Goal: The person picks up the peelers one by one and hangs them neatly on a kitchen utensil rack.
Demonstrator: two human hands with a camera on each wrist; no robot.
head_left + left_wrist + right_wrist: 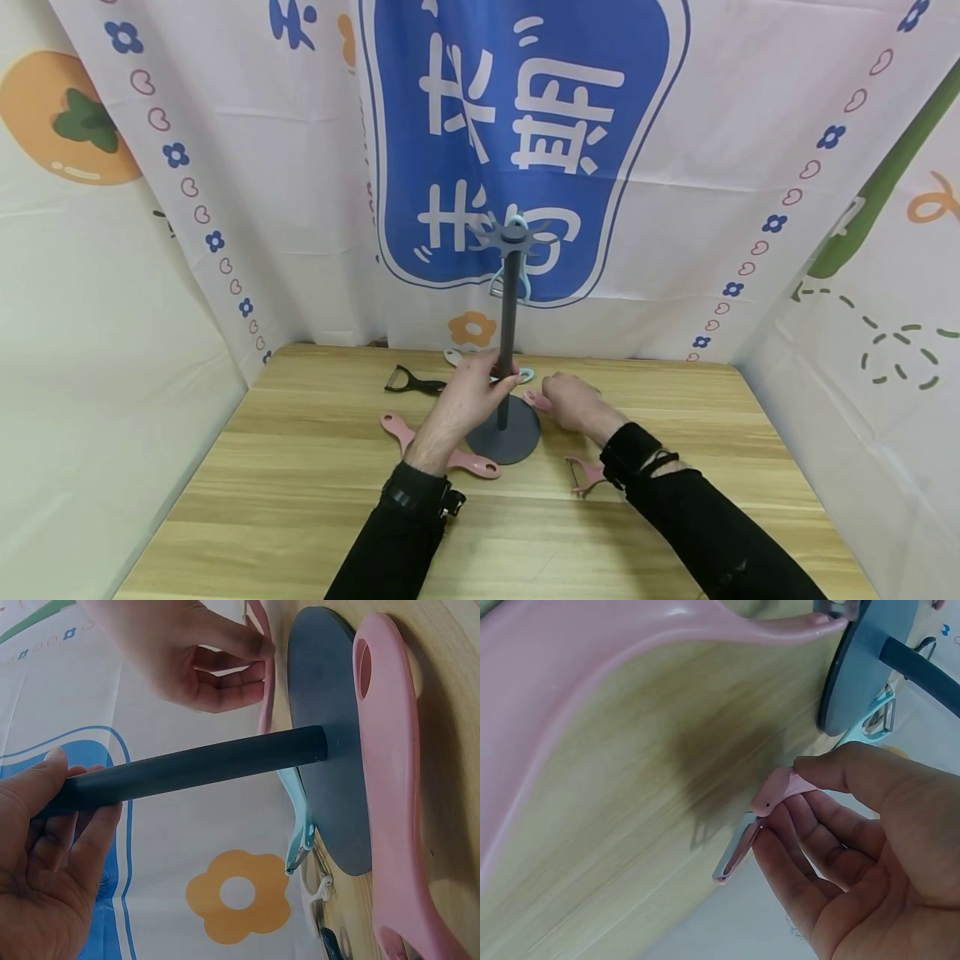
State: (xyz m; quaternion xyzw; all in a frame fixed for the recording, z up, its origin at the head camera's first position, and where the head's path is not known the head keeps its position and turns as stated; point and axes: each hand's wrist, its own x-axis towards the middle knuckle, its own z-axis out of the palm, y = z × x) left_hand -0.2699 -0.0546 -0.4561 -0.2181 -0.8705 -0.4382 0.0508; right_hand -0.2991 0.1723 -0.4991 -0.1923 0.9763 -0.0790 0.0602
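My left hand (468,392) grips the dark grey pole of an upright stand (508,321), above its round base (504,442). My right hand (577,404) pinches a pink peeler (776,791) between thumb and fingers, just right of the base; its blade end shows in the right wrist view. A light blue peeler (527,287) hangs from the hooks at the top of the stand. Another pink peeler (588,473) lies under my right wrist. Pink handles (476,464) lie beside the base, partly hidden by my left wrist.
Behind my left hand lies a black peeler (408,381), with a white handle (452,357) farther back. A light blue peeler (300,810) lies behind the base. The wooden table (300,467) ends at a printed cloth (315,275).
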